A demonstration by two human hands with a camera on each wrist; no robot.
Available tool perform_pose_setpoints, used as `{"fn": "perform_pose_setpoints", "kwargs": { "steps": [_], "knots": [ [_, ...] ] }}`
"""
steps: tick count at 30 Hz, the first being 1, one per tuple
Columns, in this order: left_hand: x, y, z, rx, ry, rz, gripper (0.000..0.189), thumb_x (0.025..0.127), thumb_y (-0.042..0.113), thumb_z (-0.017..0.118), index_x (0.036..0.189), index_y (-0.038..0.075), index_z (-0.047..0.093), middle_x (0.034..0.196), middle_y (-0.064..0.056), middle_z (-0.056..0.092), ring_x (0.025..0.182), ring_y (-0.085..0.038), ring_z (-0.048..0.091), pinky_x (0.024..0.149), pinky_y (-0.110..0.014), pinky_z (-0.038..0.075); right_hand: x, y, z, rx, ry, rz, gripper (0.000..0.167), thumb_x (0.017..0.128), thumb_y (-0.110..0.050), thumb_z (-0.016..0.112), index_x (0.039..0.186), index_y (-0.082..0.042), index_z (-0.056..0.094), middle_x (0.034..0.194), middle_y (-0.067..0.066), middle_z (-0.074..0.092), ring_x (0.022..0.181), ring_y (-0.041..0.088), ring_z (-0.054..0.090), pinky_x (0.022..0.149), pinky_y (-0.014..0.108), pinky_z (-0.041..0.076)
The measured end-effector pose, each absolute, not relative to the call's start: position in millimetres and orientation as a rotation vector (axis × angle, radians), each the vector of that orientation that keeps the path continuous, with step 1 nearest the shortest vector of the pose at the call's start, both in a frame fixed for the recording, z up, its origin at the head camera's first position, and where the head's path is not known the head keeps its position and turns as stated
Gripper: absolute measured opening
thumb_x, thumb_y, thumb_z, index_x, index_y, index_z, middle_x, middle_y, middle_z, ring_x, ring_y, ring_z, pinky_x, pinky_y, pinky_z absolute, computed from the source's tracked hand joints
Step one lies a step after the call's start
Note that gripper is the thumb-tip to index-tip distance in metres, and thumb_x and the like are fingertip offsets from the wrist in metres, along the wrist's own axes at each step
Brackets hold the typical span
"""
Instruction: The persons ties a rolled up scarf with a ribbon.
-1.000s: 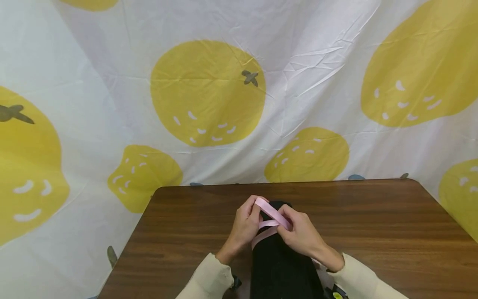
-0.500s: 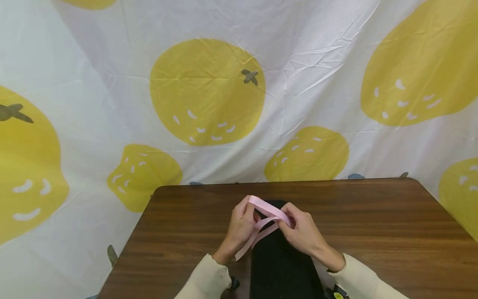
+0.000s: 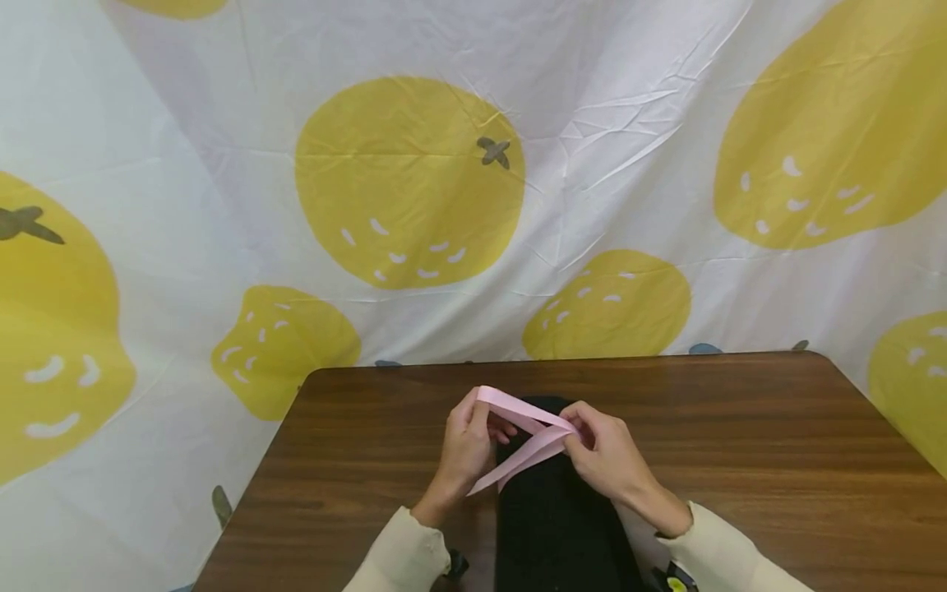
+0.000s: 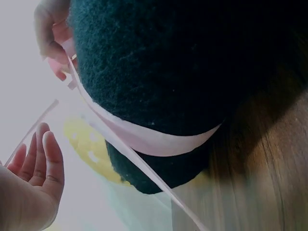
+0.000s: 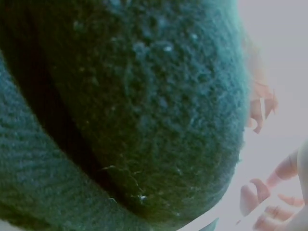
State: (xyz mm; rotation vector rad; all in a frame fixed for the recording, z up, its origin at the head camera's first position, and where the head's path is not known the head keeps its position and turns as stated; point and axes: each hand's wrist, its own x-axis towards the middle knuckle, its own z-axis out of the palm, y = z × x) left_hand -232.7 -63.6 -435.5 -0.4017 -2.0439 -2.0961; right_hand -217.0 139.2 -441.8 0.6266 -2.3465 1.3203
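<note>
A satiny pink ribbon [image 3: 528, 456] goes round the narrow far end of a long, rounded, fuzzy black object [image 3: 562, 526], and crosses itself above it. My left hand [image 3: 464, 444], left of the object, holds a loop of the ribbon at thumb and index finger; its other fingers are loosely bent. Opposite, my right hand [image 3: 610, 456] pinches the ribbon where its strands meet. One ribbon tail slants down toward the left wrist. In the left wrist view the ribbon band [image 4: 159, 142] hugs the dark fabric, and a loose tail [image 4: 159, 180] trails downward.
The black object lies lengthwise on a brown wood-grain table [image 3: 355, 460], its near end out of the frame. Behind the table hangs a white cloth [image 3: 414, 329] printed with yellow fruit. Beige sleeves [image 3: 410, 551] cover both forearms.
My left hand has moved left, drawing the ribbon loop longer between the hands. My right hand has shifted slightly right. A ribbon tail has come into sight below the left hand.
</note>
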Motion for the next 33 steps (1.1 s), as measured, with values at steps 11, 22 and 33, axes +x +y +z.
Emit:
{"fn": "perform_pose_setpoints", "kwargs": {
  "steps": [11, 22, 33],
  "knots": [
    [-233.1, -75.2, -437.7, -0.368, -1.995, -2.089, 0.033, 0.107, 0.008, 0.033, 0.099, -0.011, 0.058, 0.076, -0.037, 0.061, 0.059, -0.022, 0.063, 0.054, -0.03, 0.054, -217.5, 144.6, -437.2, 0.512, -2.37, 1.419, 0.016, 0.088, 0.004, 0.061, 0.095, -0.011, 0.063, 0.066, -0.005, 0.05, 0.051, 0.004, 0.043, 0.044, 0.023, 0.037],
    [-232.8, -88.2, -439.7, -0.309, -1.935, -2.117, 0.032, 0.106, 0.009, 0.035, 0.1, -0.013, 0.057, 0.075, -0.037, 0.06, 0.058, -0.021, 0.064, 0.054, -0.031, 0.055, -219.6, 154.2, -435.0, 0.413, -2.402, 1.456, 0.007, 0.095, -0.005, 0.06, 0.094, -0.012, 0.063, 0.064, -0.002, 0.053, 0.053, 0.007, 0.049, 0.048, 0.024, 0.041],
    [-233.1, -110.0, -440.6, -0.191, -1.874, -2.203, 0.032, 0.105, 0.007, 0.035, 0.104, -0.017, 0.056, 0.075, -0.013, 0.065, 0.061, -0.019, 0.063, 0.057, -0.028, 0.055, -222.8, 168.7, -434.7, 0.368, -2.403, 1.393, 0.01, 0.096, -0.002, 0.058, 0.103, -0.005, 0.065, 0.073, 0.003, 0.059, 0.056, 0.007, 0.049, 0.05, 0.025, 0.042]
  ]
}}
